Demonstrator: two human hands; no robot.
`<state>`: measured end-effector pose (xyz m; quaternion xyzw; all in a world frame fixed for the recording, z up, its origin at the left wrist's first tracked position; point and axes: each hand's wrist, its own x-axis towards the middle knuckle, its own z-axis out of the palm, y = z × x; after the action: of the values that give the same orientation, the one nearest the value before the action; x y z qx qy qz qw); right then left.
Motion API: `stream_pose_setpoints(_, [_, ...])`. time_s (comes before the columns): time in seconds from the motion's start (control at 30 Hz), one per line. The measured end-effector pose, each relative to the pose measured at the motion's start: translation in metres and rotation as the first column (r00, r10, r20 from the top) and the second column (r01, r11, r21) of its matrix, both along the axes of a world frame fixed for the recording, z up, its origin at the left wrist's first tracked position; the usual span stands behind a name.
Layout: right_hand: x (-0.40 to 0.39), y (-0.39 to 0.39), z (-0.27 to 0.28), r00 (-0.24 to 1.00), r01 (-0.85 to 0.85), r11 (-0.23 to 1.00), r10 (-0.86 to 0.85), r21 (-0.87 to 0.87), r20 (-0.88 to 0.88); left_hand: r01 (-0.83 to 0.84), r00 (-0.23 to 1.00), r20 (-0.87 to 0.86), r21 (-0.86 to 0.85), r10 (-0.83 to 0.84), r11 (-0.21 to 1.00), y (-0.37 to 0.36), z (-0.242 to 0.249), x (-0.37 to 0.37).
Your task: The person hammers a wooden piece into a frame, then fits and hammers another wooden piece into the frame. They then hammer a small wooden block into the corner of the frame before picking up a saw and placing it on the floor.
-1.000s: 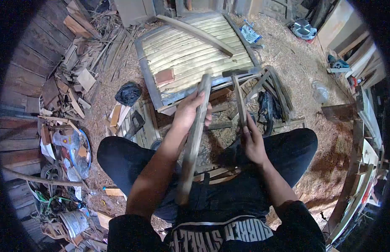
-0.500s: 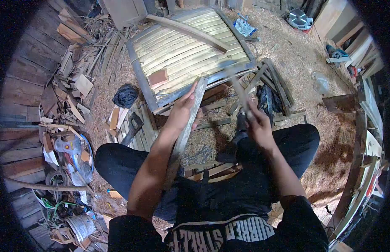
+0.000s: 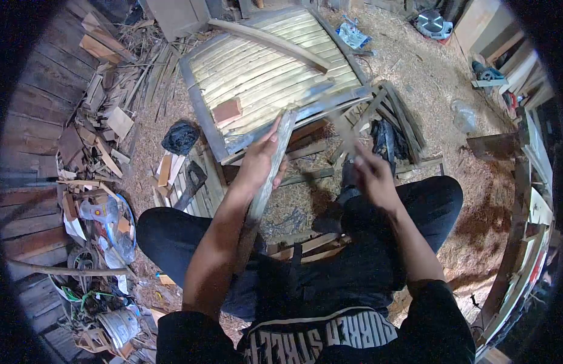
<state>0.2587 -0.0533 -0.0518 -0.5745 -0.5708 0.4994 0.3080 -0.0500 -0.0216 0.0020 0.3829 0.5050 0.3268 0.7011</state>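
My left hand (image 3: 261, 159) is closed around a weathered wooden strip (image 3: 270, 171), which slants from near my lap up to the panel's edge. To its right, my right hand (image 3: 375, 177) grips the handle of what looks like a hammer (image 3: 343, 128). Motion smears the tool, and its head is only a bluish blur over the panel's near edge. In front of both hands lies a slatted wooden panel (image 3: 263, 64) with a grey frame. A loose wooden batten (image 3: 269, 41) and a small reddish wood block (image 3: 227, 111) rest on it.
Wood offcuts (image 3: 120, 123) pile up along the left wall. A black plastic bundle (image 3: 180, 138) and a dark handled tool (image 3: 192, 187) lie left of the panel. A circular saw (image 3: 430, 26) sits at the back right. Wood shavings (image 3: 475, 200) cover the floor; boards (image 3: 536, 206) stand at right.
The blurred hammer has swung a little, and its head is fainter now. My left hand and the strip have shifted slightly left and down.
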Motion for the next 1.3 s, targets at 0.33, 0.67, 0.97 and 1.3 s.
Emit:
stream_pose_setpoints(0.33, [-0.006,0.002,0.026,0.991,-0.088,0.993,0.095,0.075,-0.095,-0.046,0.999,0.002,-0.018,0.046,0.999,0.001,-0.001,0.001])
stream_pose_setpoints(0.67, [-0.02,-0.021,0.033,0.997,-0.083,0.983,0.083,0.161,0.006,-0.166,0.969,0.167,-0.107,0.183,0.98,-0.011,0.009,0.018])
stream_pose_setpoints(0.97, [-0.043,-0.064,0.042,0.94,-0.245,0.885,0.116,0.396,0.322,-0.301,0.954,0.018,0.07,0.301,0.951,-0.008,0.003,0.036])
stream_pose_setpoints(1.3, [-0.054,-0.047,0.033,0.938,-0.209,0.856,0.039,0.474,0.343,-0.391,0.92,0.029,0.001,0.39,0.921,0.001,0.005,0.044])
